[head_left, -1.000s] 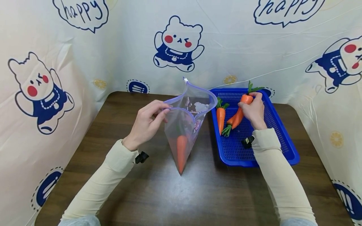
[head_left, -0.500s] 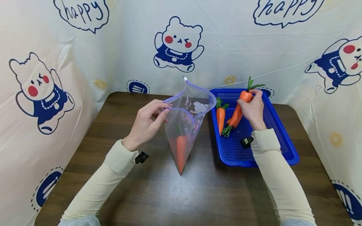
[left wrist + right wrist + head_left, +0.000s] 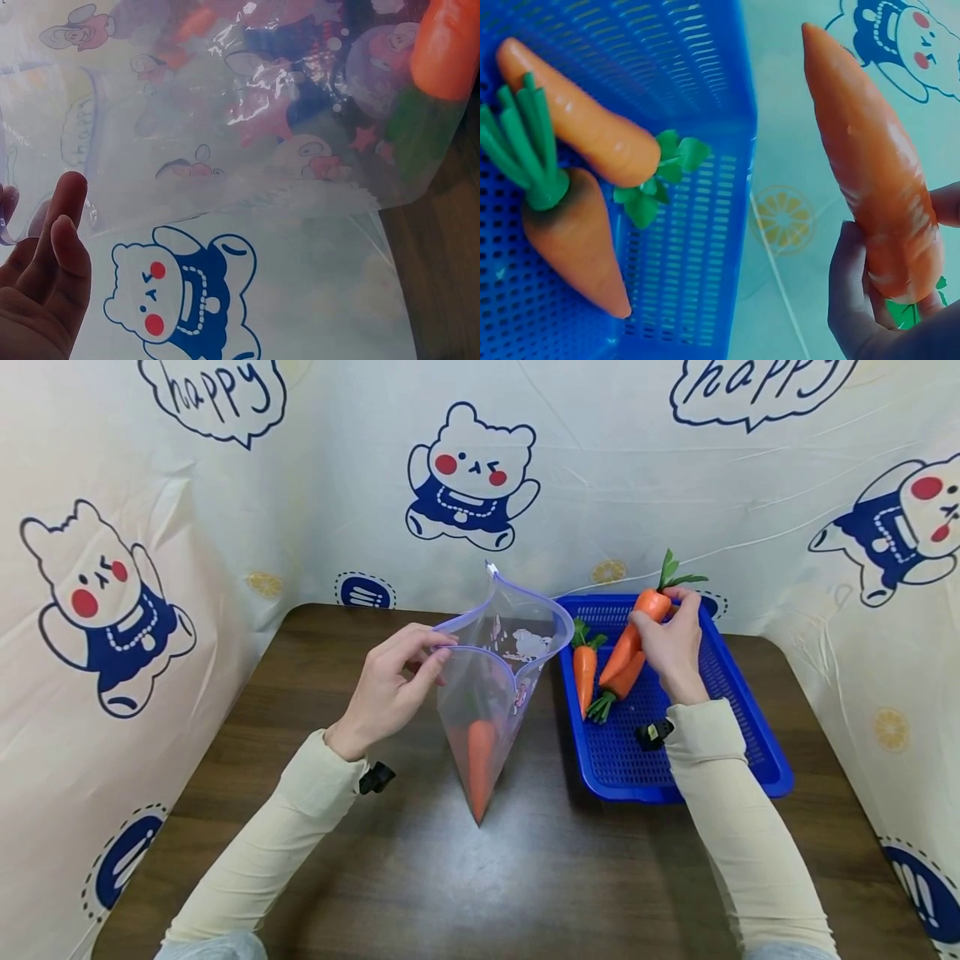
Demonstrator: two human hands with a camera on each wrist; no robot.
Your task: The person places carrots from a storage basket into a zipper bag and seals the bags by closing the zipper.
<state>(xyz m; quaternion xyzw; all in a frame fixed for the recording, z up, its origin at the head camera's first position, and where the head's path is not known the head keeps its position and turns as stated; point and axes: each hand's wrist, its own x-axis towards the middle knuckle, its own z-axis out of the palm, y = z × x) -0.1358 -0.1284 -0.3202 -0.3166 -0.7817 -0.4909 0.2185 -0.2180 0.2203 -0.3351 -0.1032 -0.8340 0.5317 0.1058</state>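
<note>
My left hand (image 3: 393,685) pinches the purple rim of a clear zip bag (image 3: 468,685), whose mouth gapes wide. Inside the bag a carrot (image 3: 480,760) points tip down. In the left wrist view, the bag's printed plastic (image 3: 247,97) fills much of the picture. My right hand (image 3: 675,643) grips a carrot (image 3: 877,180) by its thick leafy end, above the blue basket (image 3: 637,789). Two more carrots lie in the basket: a slim one (image 3: 586,681) at the left side and a short one (image 3: 581,240) with stubby green stems, partly behind the held carrot in the head view.
The dark wooden table (image 3: 450,893) carries the bag in the middle and the basket to its right. A patterned white cloth (image 3: 360,485) hangs behind and along both sides. Small black cameras (image 3: 377,778) sit at the wrists.
My right hand has raised its carrot slightly in the basket, and the carrot's leaves now stand higher. The left hand and the bag have stayed in place.
</note>
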